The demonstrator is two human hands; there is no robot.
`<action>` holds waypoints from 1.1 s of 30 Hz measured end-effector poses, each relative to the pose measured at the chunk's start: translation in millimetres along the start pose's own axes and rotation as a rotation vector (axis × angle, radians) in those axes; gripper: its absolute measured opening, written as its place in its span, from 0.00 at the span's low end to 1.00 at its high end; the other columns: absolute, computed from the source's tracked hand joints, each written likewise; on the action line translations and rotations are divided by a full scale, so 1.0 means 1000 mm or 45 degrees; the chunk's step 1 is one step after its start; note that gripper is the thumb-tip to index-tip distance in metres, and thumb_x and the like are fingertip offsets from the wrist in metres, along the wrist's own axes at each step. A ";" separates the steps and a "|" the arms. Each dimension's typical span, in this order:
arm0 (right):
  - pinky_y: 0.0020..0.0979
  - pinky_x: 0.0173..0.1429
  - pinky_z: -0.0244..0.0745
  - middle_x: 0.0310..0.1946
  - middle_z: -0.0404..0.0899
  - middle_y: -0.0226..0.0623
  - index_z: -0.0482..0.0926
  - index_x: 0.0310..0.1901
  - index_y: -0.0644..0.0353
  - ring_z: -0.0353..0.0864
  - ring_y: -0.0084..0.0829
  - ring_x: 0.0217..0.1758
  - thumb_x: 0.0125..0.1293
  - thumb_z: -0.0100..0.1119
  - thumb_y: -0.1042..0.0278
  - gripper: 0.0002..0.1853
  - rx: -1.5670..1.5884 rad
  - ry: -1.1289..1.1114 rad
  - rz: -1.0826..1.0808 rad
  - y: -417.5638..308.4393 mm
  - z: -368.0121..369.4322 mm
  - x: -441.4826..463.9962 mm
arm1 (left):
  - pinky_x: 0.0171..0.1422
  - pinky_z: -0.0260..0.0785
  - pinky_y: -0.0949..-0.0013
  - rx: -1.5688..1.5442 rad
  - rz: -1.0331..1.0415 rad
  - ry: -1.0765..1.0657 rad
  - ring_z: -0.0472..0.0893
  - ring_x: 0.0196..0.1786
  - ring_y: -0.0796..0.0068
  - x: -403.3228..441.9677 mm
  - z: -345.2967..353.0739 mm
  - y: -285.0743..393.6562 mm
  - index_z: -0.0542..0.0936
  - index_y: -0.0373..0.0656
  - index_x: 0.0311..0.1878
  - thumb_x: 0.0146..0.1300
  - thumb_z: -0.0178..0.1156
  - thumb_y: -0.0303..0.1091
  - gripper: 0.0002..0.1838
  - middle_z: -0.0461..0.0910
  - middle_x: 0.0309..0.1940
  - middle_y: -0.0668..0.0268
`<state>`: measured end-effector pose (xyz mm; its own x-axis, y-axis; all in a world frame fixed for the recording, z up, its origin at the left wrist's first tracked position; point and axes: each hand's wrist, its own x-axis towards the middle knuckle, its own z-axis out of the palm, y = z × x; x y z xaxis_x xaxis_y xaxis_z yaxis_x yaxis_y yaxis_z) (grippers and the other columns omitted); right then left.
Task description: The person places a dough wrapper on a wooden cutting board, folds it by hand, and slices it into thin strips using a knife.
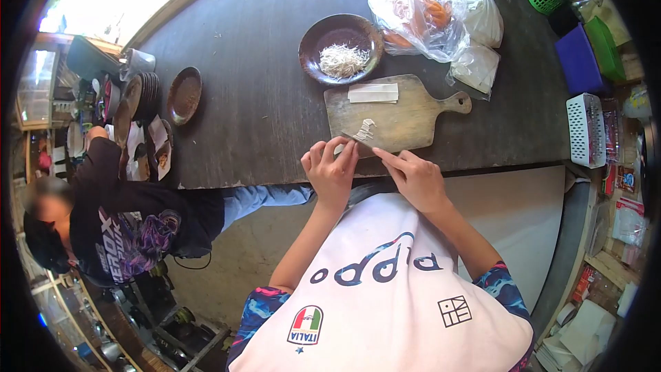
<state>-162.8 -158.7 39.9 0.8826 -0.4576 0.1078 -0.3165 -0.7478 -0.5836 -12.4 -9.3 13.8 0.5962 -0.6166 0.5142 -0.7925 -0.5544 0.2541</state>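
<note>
My left hand (pixel 332 167) is at the near left edge of the wooden board (pixel 413 120), thumb and index finger pinched together on something I cannot make out. Index finger stretched towards the board's near edge, my right hand (pixel 416 178) has its other fingers curled; what they hold is hidden. A thin dark edge, possibly a blade, shows between the hands. Thin pale strips (pixel 364 129) lie on the board just beyond my left fingertips. Farther back on the board rests a flat white piece (pixel 372 93). Behind it, a brown dish (pixel 313 40) holds a heap of pale shreds (pixel 343 60).
Clear plastic bags (pixel 420 10) with orange contents stand at the back right. An oval brown dish (pixel 184 96) and stacked dishes (pixel 143 96) are at left, near another person in a dark shirt (pixel 131 224). Baskets (pixel 586 131) line the right side.
</note>
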 end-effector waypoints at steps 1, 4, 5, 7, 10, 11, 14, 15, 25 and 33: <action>0.41 0.30 0.82 0.28 0.79 0.31 0.86 0.71 0.24 0.84 0.38 0.24 0.77 0.69 0.59 0.24 -0.007 -0.009 0.011 0.003 -0.006 -0.007 | 0.64 0.63 0.60 0.002 -0.003 0.001 0.80 0.56 0.70 0.000 0.000 -0.001 0.95 0.57 0.45 0.63 0.80 0.38 0.08 0.88 0.48 0.84; 0.40 0.30 0.82 0.27 0.79 0.30 0.87 0.71 0.24 0.84 0.37 0.24 0.77 0.69 0.60 0.23 0.004 -0.053 0.052 0.008 -0.024 -0.023 | 0.65 0.63 0.60 0.004 0.007 0.027 0.80 0.56 0.70 -0.001 0.001 -0.001 0.95 0.57 0.44 0.63 0.80 0.38 0.07 0.89 0.49 0.84; 0.40 0.30 0.82 0.27 0.78 0.30 0.87 0.70 0.24 0.83 0.37 0.24 0.77 0.69 0.60 0.23 0.010 -0.064 0.071 0.010 -0.028 -0.024 | 0.65 0.63 0.60 0.021 0.000 0.030 0.80 0.56 0.70 -0.001 0.002 -0.001 0.95 0.57 0.44 0.63 0.80 0.38 0.07 0.89 0.49 0.84; 0.41 0.31 0.83 0.27 0.78 0.31 0.88 0.70 0.25 0.84 0.38 0.24 0.77 0.69 0.59 0.22 0.020 -0.020 0.048 0.004 -0.024 -0.017 | 0.65 0.63 0.60 0.043 0.002 0.033 0.79 0.57 0.70 -0.002 0.002 0.000 0.95 0.57 0.45 0.64 0.80 0.38 0.07 0.89 0.49 0.84; 0.42 0.31 0.84 0.27 0.79 0.31 0.88 0.69 0.25 0.85 0.39 0.24 0.78 0.68 0.59 0.21 0.034 0.033 0.023 -0.005 -0.006 -0.002 | 0.65 0.63 0.60 0.052 -0.013 0.009 0.79 0.57 0.70 -0.001 -0.001 0.003 0.96 0.56 0.45 0.64 0.80 0.39 0.07 0.89 0.49 0.84; 0.43 0.31 0.84 0.27 0.79 0.31 0.88 0.69 0.25 0.86 0.39 0.24 0.78 0.68 0.59 0.21 0.042 0.047 0.014 -0.008 -0.001 0.003 | 0.65 0.63 0.60 0.050 -0.009 0.005 0.79 0.57 0.70 -0.002 -0.002 0.002 0.96 0.56 0.45 0.64 0.80 0.39 0.07 0.89 0.49 0.84; 0.43 0.32 0.86 0.27 0.79 0.32 0.88 0.69 0.25 0.87 0.40 0.25 0.78 0.68 0.58 0.21 0.023 0.005 0.013 -0.012 0.004 0.011 | 0.65 0.63 0.59 0.044 0.004 -0.001 0.79 0.57 0.70 -0.001 -0.002 0.000 0.96 0.56 0.45 0.64 0.80 0.39 0.07 0.90 0.49 0.84; 0.43 0.31 0.85 0.27 0.79 0.32 0.88 0.69 0.25 0.86 0.40 0.25 0.78 0.68 0.58 0.21 0.024 0.015 0.018 -0.011 0.003 0.008 | 0.65 0.63 0.59 0.046 0.003 -0.003 0.79 0.57 0.70 0.000 -0.003 0.001 0.96 0.56 0.45 0.64 0.80 0.39 0.07 0.90 0.49 0.84; 0.43 0.29 0.81 0.27 0.79 0.31 0.87 0.70 0.25 0.83 0.38 0.23 0.78 0.69 0.59 0.23 0.033 0.003 0.036 0.003 -0.023 -0.019 | 0.65 0.63 0.59 0.025 -0.024 0.020 0.80 0.57 0.69 -0.001 -0.002 0.002 0.96 0.57 0.45 0.64 0.80 0.39 0.07 0.90 0.51 0.84; 0.43 0.33 0.86 0.28 0.80 0.32 0.88 0.69 0.26 0.87 0.40 0.26 0.78 0.68 0.59 0.22 0.021 -0.014 0.005 -0.011 0.002 0.010 | 0.65 0.63 0.59 0.019 -0.014 -0.002 0.80 0.57 0.69 -0.001 -0.003 0.000 0.96 0.56 0.44 0.63 0.81 0.39 0.07 0.90 0.51 0.84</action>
<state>-150.4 -154.3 46.0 0.8851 -0.4553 0.0971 -0.3143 -0.7382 -0.5969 -13.3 -6.9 15.9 0.6054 -0.6112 0.5099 -0.7837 -0.5696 0.2476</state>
